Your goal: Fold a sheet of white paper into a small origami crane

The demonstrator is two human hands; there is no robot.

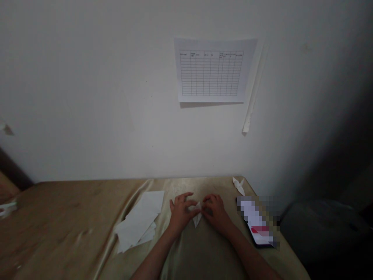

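Between my two hands is a small piece of folded white paper (197,221), narrow and pointed at its lower end, just above the cloth-covered table. My left hand (183,210) pinches its left side between thumb and forefinger, with the other fingers raised and bent. On the other side, my right hand (215,212) has its curled fingertips and thumb at the paper's right edge. The fingers cover part of the paper's middle, so its folds there are hidden.
A fanned stack of white paper sheets (141,221) lies left of my hands. To the right is a phone (256,223) with its screen lit and blurred. A folded paper figure (239,186) sits near the back right corner. On the wall hangs a printed table sheet (212,72).
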